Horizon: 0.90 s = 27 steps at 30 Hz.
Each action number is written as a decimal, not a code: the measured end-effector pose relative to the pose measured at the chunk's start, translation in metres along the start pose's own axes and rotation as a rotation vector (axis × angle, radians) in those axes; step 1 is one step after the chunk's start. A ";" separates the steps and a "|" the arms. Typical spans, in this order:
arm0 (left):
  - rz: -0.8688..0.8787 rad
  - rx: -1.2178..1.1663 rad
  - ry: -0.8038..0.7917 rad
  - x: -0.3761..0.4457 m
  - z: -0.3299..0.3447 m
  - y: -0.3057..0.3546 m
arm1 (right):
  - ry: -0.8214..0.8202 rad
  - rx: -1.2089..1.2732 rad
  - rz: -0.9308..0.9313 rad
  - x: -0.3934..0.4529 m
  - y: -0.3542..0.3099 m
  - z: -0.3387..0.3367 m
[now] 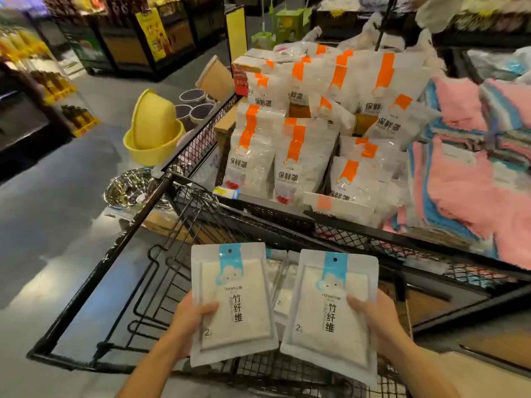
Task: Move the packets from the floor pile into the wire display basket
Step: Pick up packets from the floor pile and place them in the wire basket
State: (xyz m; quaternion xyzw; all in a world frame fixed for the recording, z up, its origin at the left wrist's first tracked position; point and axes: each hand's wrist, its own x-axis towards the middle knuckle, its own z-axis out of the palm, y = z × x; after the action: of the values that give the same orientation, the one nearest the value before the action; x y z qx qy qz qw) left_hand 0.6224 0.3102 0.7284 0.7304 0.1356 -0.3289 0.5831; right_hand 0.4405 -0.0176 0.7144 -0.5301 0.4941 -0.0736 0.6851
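Head camera looks down at two flat white packets with blue top bands, held side by side above the black wire display basket point(120, 285). Left hand point(191, 323) grasps the left packet point(231, 303) at its lower left edge, thumb on its face. Right hand point(376, 321) grasps the right packet point(330, 314) likewise. More such packets point(280, 282) lie in the basket behind them.

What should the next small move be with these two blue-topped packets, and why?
Probably lower both packets into the wire basket and let go. The left hand grips one packet, the right hand the other, and both are held over the basket compartment, where more packets seem to lie behind them.
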 end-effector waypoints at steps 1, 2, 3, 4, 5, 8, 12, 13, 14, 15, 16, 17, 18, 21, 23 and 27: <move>-0.014 0.024 -0.010 0.007 0.003 0.000 | 0.005 0.005 0.019 0.006 0.003 0.004; -0.024 0.052 -0.018 0.016 0.005 -0.001 | 0.009 0.000 0.035 0.012 0.006 0.008; -0.029 0.081 -0.022 0.026 0.008 -0.001 | 0.018 -0.017 0.051 0.019 0.008 0.013; -0.027 0.110 -0.020 0.037 0.010 -0.002 | 0.028 -0.040 0.064 0.027 0.011 0.018; -0.027 0.137 -0.018 0.048 0.012 -0.002 | 0.036 -0.063 0.075 0.033 0.013 0.023; -0.040 0.184 -0.031 0.084 0.019 -0.003 | 0.056 -0.129 0.112 0.056 0.023 0.038; -0.084 0.224 -0.074 0.136 0.026 -0.006 | 0.087 -0.233 0.138 0.086 0.030 0.058; -0.096 0.241 -0.088 0.150 0.026 -0.008 | 0.097 -0.264 0.149 0.094 0.032 0.062; -0.107 0.261 -0.102 0.164 0.026 -0.011 | 0.102 -0.290 0.162 0.103 0.035 0.068; -0.115 0.272 -0.114 0.176 0.027 -0.013 | 0.111 -0.317 0.163 0.111 0.037 0.074; -0.123 0.281 -0.127 0.188 0.027 -0.014 | 0.119 -0.348 0.163 0.119 0.039 0.079; -0.126 0.288 -0.137 0.200 0.027 -0.016 | 0.126 -0.376 0.164 0.127 0.041 0.083; -0.121 0.296 -0.151 0.212 0.028 -0.019 | 0.130 -0.399 0.178 0.134 0.043 0.086; -0.114 0.334 -0.207 0.238 0.032 -0.029 | 0.149 -0.441 0.180 0.151 0.051 0.092; -0.068 0.381 -0.204 0.246 0.037 -0.034 | 0.184 -0.503 0.174 0.160 0.060 0.093; 0.023 0.565 -0.123 0.253 0.045 -0.039 | 0.250 -0.594 0.168 0.159 0.068 0.105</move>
State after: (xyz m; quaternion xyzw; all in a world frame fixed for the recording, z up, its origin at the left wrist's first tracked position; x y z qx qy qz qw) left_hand 0.7742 0.2325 0.5324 0.8439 -0.0052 -0.3909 0.3674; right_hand 0.5710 -0.0197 0.5597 -0.6511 0.6162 0.0659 0.4382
